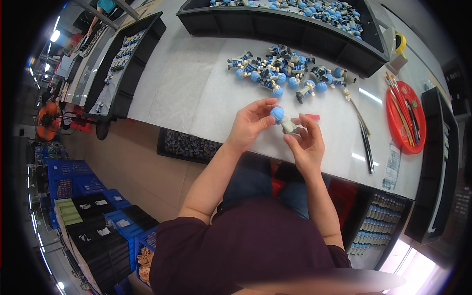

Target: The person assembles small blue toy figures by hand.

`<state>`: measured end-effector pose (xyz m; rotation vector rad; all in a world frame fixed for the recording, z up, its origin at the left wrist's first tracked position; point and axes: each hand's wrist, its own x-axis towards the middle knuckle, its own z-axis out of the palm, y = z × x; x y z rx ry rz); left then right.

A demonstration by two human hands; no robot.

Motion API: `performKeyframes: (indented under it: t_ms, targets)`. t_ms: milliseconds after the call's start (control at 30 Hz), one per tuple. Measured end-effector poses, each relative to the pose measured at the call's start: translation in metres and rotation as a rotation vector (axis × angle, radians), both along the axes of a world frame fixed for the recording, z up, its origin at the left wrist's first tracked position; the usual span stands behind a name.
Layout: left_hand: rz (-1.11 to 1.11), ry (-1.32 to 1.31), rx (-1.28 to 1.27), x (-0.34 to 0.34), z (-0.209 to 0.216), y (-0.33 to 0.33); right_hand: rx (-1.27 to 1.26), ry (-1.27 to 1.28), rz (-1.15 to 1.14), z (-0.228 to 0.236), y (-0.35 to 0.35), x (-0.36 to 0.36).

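Note:
A small figurine [288, 126] with a ribbed blue head and a pale grey body is held just above the near part of the table. My left hand [248, 126] pinches it at the head, with thumb and fingers closed round the blue part. On the other side, the fingers and thumb of my right hand [309, 143] curl around the pale lower end. Its far details are partly covered by my fingertips. Beyond my hands lies a loose pile of similar figurines [275, 69] with blue heads. A small red strip [312, 117] rests beside my right fingers.
A large black tray [275, 25] of figurines stands at the back. Other black trays sit left [129, 83] and right [432, 196]. To the right are a red dish [404, 93] with brushes, a black pen-like tool [367, 147] and a yellow tape roll [400, 43].

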<state>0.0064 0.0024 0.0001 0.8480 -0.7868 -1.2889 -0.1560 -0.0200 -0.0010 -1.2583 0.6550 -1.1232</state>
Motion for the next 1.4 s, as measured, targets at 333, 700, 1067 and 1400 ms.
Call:
performKeyframes:
  t_ms: [333,700,1067,1400]
  targets:
    - [-0.088,-0.175,-0.071,-0.007,0.006,0.001,-0.055,0.032,-0.023,0.000,0.001,-0.002]
    - [-0.014,-0.183,0.034,-0.008,0.007,0.006,-0.575,0.697,-0.423,0.031,-0.032,-0.024]
    - [-0.007,-0.245,0.042,-0.005,0.005,0.005,0.489,-0.042,0.078,0.037,-0.034,-0.032]
    - [0.003,-0.283,0.023,-0.008,0.004,0.006,0.567,-0.141,0.121,0.032,-0.023,-0.028]
